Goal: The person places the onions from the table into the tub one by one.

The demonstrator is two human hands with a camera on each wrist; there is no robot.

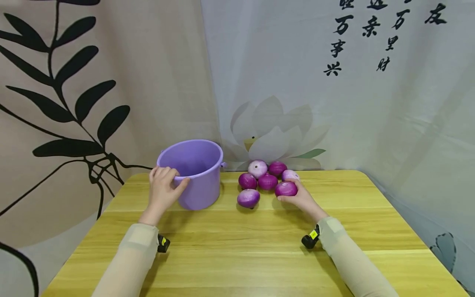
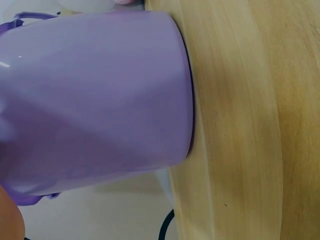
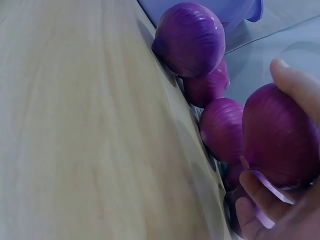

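A purple plastic bucket stands upright on the table, and my left hand grips its near left rim, thumb outside. Its smooth wall fills much of the left wrist view, a bit of the hand showing at the lower left edge. To the right, my right hand holds a red onion between thumb and fingers. In the right wrist view this onion overlaps others behind it. Several more red onions sit in a cluster beside the hand, one onion nearest the front.
The yellowish wooden table carries everything. Behind its back edge hangs a pale curtain printed with dark leaves, a lotus and black characters. A paler onion lies at the back of the cluster, close to the bucket's right side.
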